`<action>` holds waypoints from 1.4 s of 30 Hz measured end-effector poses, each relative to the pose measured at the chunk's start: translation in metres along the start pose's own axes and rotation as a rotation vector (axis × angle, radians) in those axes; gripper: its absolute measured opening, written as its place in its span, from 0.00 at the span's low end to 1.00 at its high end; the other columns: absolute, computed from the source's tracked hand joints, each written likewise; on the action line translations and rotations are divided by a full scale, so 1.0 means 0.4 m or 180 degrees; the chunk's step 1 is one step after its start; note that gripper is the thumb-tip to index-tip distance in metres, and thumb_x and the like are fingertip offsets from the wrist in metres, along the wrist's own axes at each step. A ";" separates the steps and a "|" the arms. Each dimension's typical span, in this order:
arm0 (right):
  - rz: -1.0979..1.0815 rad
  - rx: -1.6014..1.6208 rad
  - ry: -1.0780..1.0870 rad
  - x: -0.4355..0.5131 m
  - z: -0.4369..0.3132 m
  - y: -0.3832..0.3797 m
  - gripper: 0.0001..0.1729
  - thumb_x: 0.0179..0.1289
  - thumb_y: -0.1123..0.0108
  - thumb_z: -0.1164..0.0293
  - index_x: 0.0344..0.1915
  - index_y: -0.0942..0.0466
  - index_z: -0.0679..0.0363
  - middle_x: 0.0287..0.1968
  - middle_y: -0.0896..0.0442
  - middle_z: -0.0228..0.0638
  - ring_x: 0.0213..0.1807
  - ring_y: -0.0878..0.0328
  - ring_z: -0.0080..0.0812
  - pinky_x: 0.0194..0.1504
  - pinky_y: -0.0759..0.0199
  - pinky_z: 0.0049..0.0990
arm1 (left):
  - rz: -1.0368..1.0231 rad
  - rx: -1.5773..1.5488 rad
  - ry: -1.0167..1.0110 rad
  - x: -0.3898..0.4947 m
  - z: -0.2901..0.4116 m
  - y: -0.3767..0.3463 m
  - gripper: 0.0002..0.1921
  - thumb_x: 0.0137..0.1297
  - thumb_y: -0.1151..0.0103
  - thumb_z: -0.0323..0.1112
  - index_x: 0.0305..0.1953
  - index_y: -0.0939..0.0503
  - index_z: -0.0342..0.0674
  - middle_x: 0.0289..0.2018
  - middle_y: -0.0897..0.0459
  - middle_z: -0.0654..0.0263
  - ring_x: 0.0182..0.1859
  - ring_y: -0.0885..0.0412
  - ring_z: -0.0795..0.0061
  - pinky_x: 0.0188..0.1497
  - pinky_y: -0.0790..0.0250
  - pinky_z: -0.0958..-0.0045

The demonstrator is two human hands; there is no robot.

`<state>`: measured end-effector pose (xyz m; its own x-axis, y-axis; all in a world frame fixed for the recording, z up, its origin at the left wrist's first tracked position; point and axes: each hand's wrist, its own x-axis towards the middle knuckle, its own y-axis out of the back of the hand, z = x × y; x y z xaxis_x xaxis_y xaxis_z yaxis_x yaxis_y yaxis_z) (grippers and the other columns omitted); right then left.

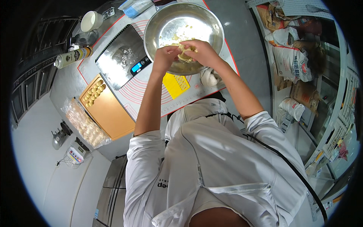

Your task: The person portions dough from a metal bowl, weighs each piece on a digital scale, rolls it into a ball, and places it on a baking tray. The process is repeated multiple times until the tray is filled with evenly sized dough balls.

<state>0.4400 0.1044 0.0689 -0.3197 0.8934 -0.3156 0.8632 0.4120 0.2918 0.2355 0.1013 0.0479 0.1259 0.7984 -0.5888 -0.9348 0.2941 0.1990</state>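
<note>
Both my hands are over a wide stainless steel bowl (154,27), with a lump of pale yellow dough (185,56) between their fingers. My right hand (202,52) curls over the lump from the right, fingers partly hidden by the dough. From the left, my left hand (168,56) pinches its edge between thumb and fingers. Crumbs of the same yellow dough (176,37) lie scattered on the bowl's bottom. Just below the rim, a yellow plastic scraper (174,86) with cut-out slots rests on the white baking mat (150,99).
A digital scale (113,61) dusted with white bits stands left of the bowl. Small dough balls (95,92) sit on a wooden-coloured tray (110,116), beside a plastic-wrapped pack (83,123). A spray can (73,56) and white tub (91,21) are farther left. A cloth (210,77) touches the bowl's right side.
</note>
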 end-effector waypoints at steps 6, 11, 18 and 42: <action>0.0342 -0.0629 0.0862 -0.014 -0.057 0.000 0.13 0.64 0.36 0.68 0.47 0.16 0.60 0.41 0.15 0.43 0.43 0.18 0.44 0.47 0.24 0.35 | -0.0304 -0.1622 0.0679 -0.041 0.057 0.001 0.11 0.66 0.33 0.38 0.43 0.15 0.38 0.29 0.21 0.75 0.30 0.30 0.88 0.31 0.40 0.84; 0.0163 -0.0885 0.0962 -0.023 -0.055 0.008 0.11 0.64 0.37 0.68 0.43 0.15 0.60 0.40 0.15 0.42 0.42 0.18 0.45 0.45 0.24 0.36 | -0.0405 -0.1646 0.0634 -0.054 0.054 -0.010 0.10 0.66 0.35 0.35 0.43 0.16 0.36 0.29 0.23 0.75 0.30 0.30 0.87 0.32 0.39 0.85; 0.0184 -0.0784 0.0907 -0.015 -0.040 0.003 0.12 0.63 0.36 0.68 0.43 0.15 0.61 0.39 0.14 0.42 0.42 0.17 0.43 0.45 0.23 0.35 | -0.0816 -0.1659 0.0458 -0.055 0.045 -0.007 0.10 0.72 0.43 0.35 0.45 0.19 0.34 0.26 0.28 0.76 0.25 0.37 0.89 0.26 0.46 0.85; -0.0083 0.2823 -0.1333 0.005 0.077 0.016 0.13 0.73 0.40 0.68 0.52 0.21 0.64 0.43 0.18 0.32 0.38 0.24 0.17 0.42 0.26 0.16 | -0.0111 -0.2233 0.1049 -0.024 0.011 -0.063 0.09 0.75 0.45 0.37 0.43 0.22 0.37 0.30 0.24 0.71 0.29 0.26 0.85 0.28 0.31 0.83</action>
<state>0.4569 0.1034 0.0421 -0.3262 0.6796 -0.6571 0.8930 -0.0064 -0.4499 0.2592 0.0888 0.0520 0.1566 0.5648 -0.8102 -0.9375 -0.1731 -0.3018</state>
